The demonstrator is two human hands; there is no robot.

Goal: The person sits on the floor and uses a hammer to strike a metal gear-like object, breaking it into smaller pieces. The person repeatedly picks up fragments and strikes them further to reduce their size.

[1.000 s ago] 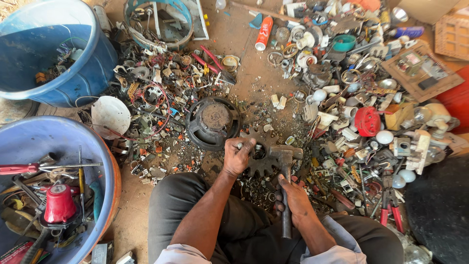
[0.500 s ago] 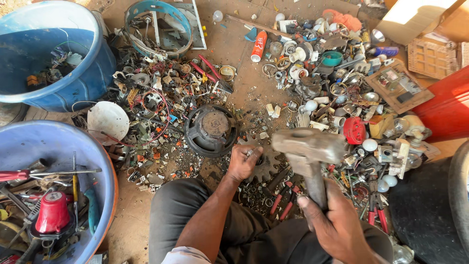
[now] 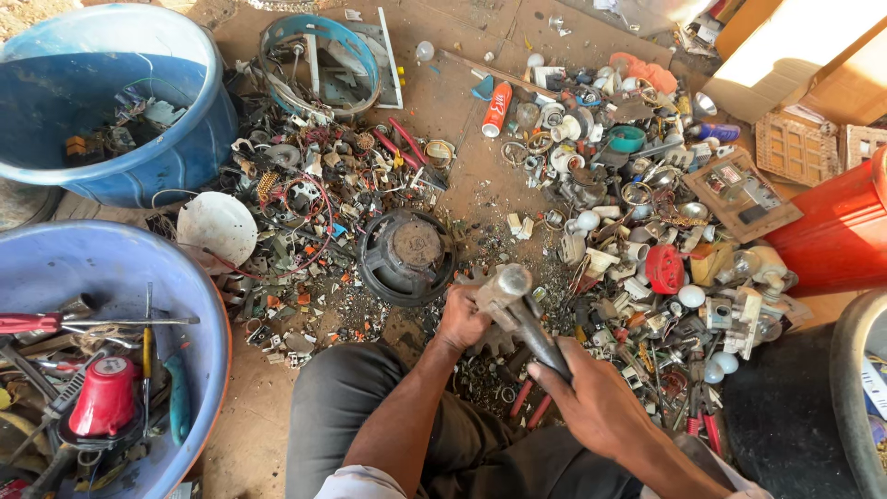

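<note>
My right hand grips the dark handle of a metal hammer, whose head is raised just above my left hand. My left hand presses down on a rusty toothed gear lying on the ground between my knees. Only part of the gear shows under the hand and hammer. A round black speaker sits right beyond the gear.
Scrap parts, wires and bulbs cover the ground. Blue tubs stand at far left and near left, the latter holding screwdrivers and a red part. A red container and cardboard box are at right. Red-handled pliers lie near my legs.
My right hand lifted the hammer off the ground, swung it up high, and now has it lower, close over the gear. My left hand stayed on the gear.
</note>
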